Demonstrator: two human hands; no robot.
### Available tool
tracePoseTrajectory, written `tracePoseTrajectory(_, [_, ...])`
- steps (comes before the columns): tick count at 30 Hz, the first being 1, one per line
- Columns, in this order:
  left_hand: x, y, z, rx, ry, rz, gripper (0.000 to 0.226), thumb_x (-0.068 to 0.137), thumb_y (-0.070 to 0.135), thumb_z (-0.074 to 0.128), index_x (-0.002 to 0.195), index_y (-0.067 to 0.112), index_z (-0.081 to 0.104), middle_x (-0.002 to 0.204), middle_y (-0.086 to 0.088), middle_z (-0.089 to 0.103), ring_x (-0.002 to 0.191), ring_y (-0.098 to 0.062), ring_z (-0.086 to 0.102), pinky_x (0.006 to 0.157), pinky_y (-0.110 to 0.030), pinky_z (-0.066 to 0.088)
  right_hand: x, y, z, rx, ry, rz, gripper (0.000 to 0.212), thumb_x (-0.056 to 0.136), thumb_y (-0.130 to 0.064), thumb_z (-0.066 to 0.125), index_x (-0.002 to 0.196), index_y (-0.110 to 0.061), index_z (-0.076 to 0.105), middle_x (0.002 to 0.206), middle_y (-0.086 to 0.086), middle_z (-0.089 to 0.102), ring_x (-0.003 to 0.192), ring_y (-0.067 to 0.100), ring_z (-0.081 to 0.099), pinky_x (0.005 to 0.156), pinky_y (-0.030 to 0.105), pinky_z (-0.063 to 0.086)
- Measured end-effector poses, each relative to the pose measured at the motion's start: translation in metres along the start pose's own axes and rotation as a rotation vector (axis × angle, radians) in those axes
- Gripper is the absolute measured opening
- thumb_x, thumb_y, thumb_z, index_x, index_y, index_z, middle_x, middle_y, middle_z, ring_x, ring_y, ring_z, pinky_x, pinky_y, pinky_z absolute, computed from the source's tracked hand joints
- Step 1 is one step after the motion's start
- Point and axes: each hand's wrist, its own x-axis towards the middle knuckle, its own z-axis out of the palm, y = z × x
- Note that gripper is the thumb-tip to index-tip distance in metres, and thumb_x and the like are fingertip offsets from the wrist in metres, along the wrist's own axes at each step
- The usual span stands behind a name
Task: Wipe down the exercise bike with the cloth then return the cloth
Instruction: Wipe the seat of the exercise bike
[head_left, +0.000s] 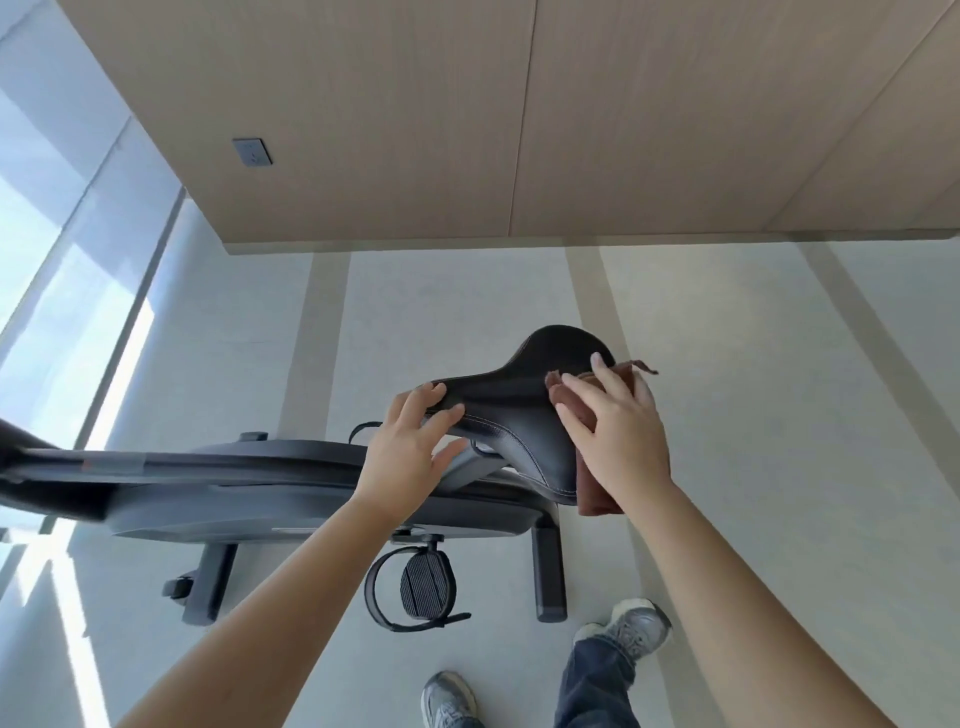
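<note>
A dark grey exercise bike (291, 499) stands on the pale floor, its black saddle (524, 410) in the middle of the view. My left hand (408, 447) grips the narrow nose of the saddle, fingers on top and thumb underneath. My right hand (618, 426) presses a folded brown cloth (595, 501) against the wide right side of the saddle with straight fingers. Most of the cloth is hidden under that hand; its ends show above and below it.
A pedal with a strap (426, 584) hangs below the saddle, and the rear foot bar (549, 571) stands beside it. My two shoes (631, 631) are on the floor at the lower right. A wood-panelled wall (467, 114) with a socket (252, 151) lies behind; a window is at left.
</note>
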Motion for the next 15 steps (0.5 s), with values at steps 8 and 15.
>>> tracePoseTrajectory(8, [0.008,0.007,0.003,-0.112,0.080,-0.200,0.017,0.069,0.005,0.079,0.085,0.007,0.072,0.097,-0.013,0.064,0.095,-0.035,0.058,0.061,-0.032,0.048,0.007,-0.046,0.021,-0.228,-0.094,-0.215,0.037,0.092,-0.038,0.047,0.128,-0.028,0.052,0.144,0.009,0.042,0.130,0.046,0.033,0.098,0.058,0.037])
tracePoseTrajectory(15, [0.012,0.010,0.004,-0.208,0.113,-0.327,0.013,0.070,0.007,0.078,0.081,0.012,0.073,0.095,-0.006,0.064,0.099,-0.027,0.057,0.063,-0.031,0.045,-0.024,-0.012,0.006,-0.152,0.108,-0.201,0.030,0.080,-0.027,0.068,0.110,-0.022,0.068,0.127,0.010,0.060,0.109,0.048,0.054,0.083,0.053,0.050])
